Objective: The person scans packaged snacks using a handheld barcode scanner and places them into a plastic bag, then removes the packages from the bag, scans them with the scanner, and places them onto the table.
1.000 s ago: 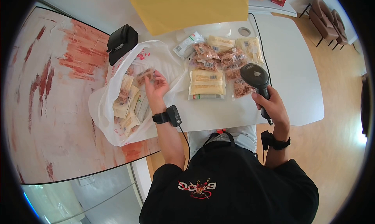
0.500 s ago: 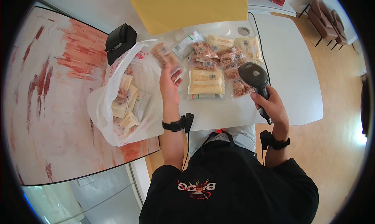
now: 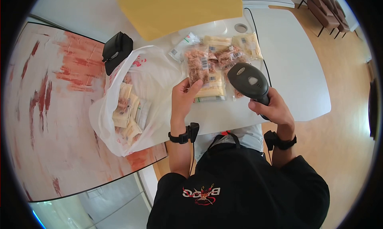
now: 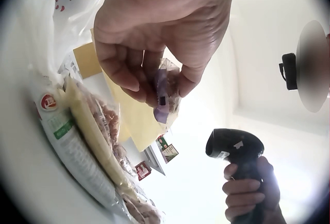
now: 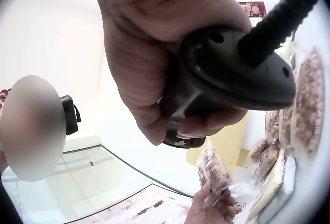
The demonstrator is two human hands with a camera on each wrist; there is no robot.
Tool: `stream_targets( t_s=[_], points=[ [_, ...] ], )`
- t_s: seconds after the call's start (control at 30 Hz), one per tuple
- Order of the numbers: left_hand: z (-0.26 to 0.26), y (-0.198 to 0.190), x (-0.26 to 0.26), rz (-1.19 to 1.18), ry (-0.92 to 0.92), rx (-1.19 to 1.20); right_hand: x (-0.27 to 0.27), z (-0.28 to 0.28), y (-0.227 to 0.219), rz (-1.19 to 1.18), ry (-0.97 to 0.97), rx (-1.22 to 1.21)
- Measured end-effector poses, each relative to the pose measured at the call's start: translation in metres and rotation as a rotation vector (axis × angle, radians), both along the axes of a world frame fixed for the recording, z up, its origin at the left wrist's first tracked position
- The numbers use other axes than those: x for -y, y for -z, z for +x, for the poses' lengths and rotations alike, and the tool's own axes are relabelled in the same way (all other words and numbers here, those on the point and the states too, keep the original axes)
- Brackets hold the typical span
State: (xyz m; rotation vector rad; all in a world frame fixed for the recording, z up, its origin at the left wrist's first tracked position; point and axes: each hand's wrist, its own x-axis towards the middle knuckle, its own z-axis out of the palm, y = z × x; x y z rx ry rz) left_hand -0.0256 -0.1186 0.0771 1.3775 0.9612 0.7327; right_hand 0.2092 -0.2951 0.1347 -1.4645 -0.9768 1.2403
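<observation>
In the head view my left hand [image 3: 183, 99] pinches a clear packet of reddish-brown pieces [image 3: 197, 65], its barcode label facing up, above other packets. My right hand [image 3: 276, 108] grips a black handheld scanner [image 3: 248, 80] by its handle, the head pointing toward that packet. The left wrist view shows thumb and fingers on the edge of the packet [image 4: 167, 92]. Beneath and behind lie a cream-coloured packet [image 3: 211, 86], more brown packets [image 3: 229, 56] and a white-and-green one [image 3: 184, 46]. To the left, a white plastic bag [image 3: 104, 117] holds several packets.
A yellow sheet [image 3: 181, 9] lies at the back of the white table [image 3: 293, 69]. A black case-like object [image 3: 117, 51] stands behind the bag, on the left. A cable runs past the packets' right side. Brown chairs [image 3: 324, 11] stand beyond, at the upper right.
My left hand has come out of the bag with the brown packet and moved right, over the other packets. The scanner has shifted left, closer to it. The head view has tilted slightly.
</observation>
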Motion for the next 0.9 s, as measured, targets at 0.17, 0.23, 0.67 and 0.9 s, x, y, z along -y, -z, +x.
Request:
stream_targets(
  t_s=[0.17,0.23,0.67,0.9],
  points=[
    [0.003,-0.001,0.008,0.035,0.091,-0.048,-0.001,-0.003,-0.003,-0.031,-0.006,-0.002],
    [0.0,0.001,0.009,0.059,0.121,-0.08,0.0,-0.001,-0.006,-0.061,0.054,0.02],
    [0.051,-0.024,0.01,0.268,0.234,-0.191,0.029,0.063,0.011,-0.151,0.519,0.285],
    [0.134,-0.024,-0.014,0.351,0.634,-0.453,0.027,0.066,0.018,-0.073,0.553,0.148]
  ],
)
